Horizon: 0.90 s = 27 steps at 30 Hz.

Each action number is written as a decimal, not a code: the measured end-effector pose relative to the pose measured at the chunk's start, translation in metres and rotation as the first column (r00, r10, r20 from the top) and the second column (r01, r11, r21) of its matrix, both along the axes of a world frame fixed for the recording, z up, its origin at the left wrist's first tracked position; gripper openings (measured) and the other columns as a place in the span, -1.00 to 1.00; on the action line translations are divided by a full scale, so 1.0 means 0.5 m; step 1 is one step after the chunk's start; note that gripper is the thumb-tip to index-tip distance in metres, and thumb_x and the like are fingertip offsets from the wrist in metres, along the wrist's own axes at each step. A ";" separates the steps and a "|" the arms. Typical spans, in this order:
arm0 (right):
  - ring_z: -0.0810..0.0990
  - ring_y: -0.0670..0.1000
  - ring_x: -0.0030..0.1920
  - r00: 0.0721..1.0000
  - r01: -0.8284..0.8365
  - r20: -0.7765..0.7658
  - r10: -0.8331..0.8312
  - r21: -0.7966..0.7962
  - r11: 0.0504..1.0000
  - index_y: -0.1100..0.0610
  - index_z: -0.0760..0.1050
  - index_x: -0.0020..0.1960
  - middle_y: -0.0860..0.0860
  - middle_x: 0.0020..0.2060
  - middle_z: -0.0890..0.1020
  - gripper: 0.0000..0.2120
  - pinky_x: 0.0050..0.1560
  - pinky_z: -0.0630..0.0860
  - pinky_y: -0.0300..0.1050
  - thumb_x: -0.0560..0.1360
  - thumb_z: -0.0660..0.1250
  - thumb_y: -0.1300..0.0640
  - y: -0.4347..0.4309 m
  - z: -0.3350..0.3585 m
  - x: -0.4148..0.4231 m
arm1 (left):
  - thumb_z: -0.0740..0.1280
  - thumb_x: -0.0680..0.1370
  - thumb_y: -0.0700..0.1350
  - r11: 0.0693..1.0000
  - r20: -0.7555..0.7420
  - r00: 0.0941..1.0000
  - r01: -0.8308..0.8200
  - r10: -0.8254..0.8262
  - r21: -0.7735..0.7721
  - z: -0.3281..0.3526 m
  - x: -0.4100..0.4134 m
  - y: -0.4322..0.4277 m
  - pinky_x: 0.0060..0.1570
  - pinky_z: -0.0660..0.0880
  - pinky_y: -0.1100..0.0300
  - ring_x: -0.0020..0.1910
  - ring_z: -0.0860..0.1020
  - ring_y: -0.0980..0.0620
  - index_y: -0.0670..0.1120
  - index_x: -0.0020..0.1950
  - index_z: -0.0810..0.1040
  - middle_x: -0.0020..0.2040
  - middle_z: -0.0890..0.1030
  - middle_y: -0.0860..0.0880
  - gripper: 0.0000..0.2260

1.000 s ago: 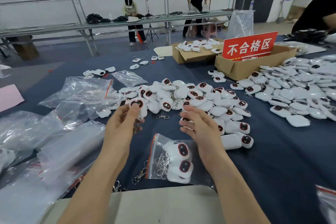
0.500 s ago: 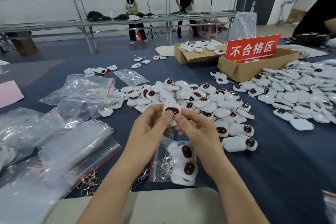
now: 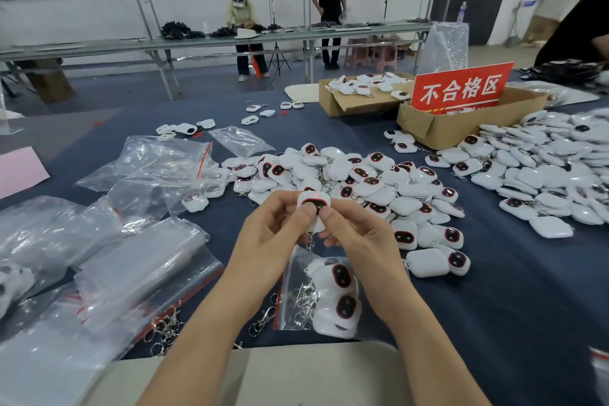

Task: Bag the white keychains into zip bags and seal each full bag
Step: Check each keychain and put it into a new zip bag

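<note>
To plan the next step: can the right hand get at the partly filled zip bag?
Likely yes: the zip bag lies uncovered just below the right hand, though that hand pinches a keychain.

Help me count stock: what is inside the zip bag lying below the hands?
Inside the zip bag are white keychains, two showing dark faces, and their metal rings. The right forearm covers the bag's right side, so the count is hidden.

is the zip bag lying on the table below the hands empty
No, the zip bag holds at least two white keychains along with their metal clasps.
</note>
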State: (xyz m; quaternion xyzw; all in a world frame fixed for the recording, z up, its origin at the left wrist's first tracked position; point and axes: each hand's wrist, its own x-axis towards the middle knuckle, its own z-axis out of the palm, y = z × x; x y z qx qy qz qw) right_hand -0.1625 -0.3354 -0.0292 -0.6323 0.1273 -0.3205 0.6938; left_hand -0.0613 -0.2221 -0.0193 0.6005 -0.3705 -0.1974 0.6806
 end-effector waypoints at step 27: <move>0.59 -0.09 -0.28 0.993 0.114 -0.042 -0.112 0.043 0.993 -0.04 0.71 -0.07 0.00 -0.22 0.70 -0.89 -0.01 0.58 -0.11 0.57 0.40 0.04 -0.011 -0.012 0.008 | 0.37 0.55 0.08 0.998 -0.049 0.999 0.009 -0.006 0.063 0.002 -0.003 -0.002 0.05 0.61 0.15 -0.06 0.65 0.06 -0.03 0.20 0.66 0.08 0.71 -0.04 -0.70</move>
